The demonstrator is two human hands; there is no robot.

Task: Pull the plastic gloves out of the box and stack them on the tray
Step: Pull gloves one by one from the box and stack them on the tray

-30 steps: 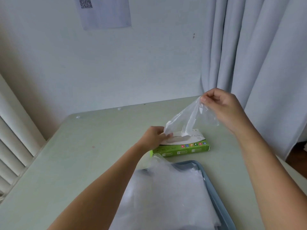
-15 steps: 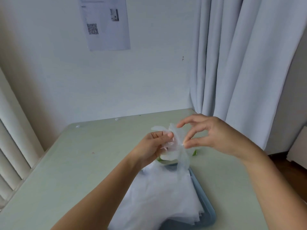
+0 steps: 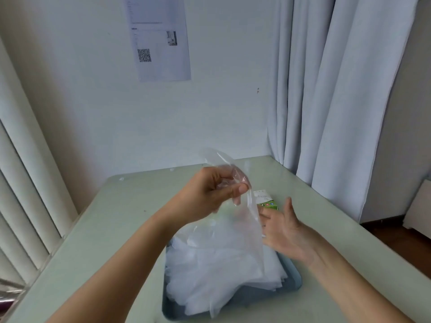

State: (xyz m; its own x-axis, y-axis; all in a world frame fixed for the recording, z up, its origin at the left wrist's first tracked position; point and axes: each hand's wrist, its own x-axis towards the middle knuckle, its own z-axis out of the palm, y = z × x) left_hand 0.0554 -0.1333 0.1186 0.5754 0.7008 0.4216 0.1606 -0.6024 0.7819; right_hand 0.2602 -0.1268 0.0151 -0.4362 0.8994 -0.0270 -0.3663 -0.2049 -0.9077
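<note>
Surface (image 3: 112, 229): pale green tabletop, carrying everything listed below.

Tray (image 3: 292, 282): blue-grey plastic, rounded corners, near the front edge of the surface.

Stack (image 3: 210, 271): loose pile of clear, thin plastic gloves. It fills most of the tray and overhangs its left rim.

Held glove (image 3: 245, 224): one clear plastic glove, hanging over the tray. Its long axis runs close to vertical. The top end is bunched in the left hand and the free end points down at the stack. Cuff and finger ends cannot be told apart, nor whether the free end touches the pile.

Box (image 3: 268, 202): small green-and-white carton lying beyond the tray, mostly hidden behind the hanging film.

Left hand (image 3: 210, 197): thumb and curled fingers pinch the glove's top end.

Right hand (image 3: 286, 231): fingers spread and holding nothing, just beside the hanging glove.

Change: a second ago the right hand drew this glove up from the box while the left steadied the carton. The glove has since passed to the left hand and is free of the box. Judgement: extraction is done and only laying it flat remains.
</note>
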